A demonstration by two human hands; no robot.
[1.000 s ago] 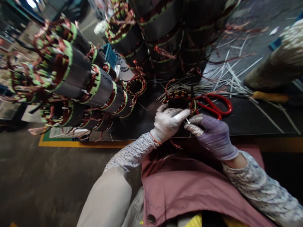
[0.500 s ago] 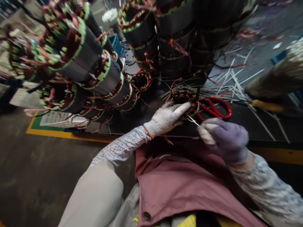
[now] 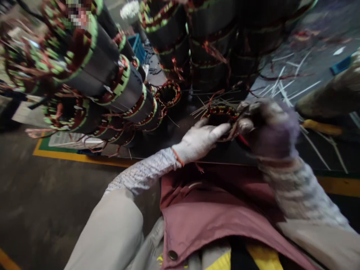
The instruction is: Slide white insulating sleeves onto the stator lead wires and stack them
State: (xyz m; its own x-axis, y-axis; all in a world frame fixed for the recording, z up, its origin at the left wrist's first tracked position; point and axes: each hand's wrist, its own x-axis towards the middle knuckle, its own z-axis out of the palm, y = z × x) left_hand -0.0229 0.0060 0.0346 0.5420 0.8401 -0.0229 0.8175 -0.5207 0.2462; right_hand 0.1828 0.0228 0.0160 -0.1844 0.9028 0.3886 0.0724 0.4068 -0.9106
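One gloved left hand [image 3: 201,140] lies across the near rim of the wound ring [image 3: 222,109] on the desk [image 3: 174,133]; the right hand [image 3: 272,129] is blurred at its right side. I cannot tell what either grip grasps. Even left-hand pressure should steady it.

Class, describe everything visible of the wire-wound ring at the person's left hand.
The wire-wound ring is hollow, its open end facing up, on the dark table. Reddish-brown wire, apparently copper, lines its rim among yellow-green tabs; a loose strand rises at its back left. The left hand lies over its near side, hiding much of it. The right hand, blurred, is at its right; contact is unclear.
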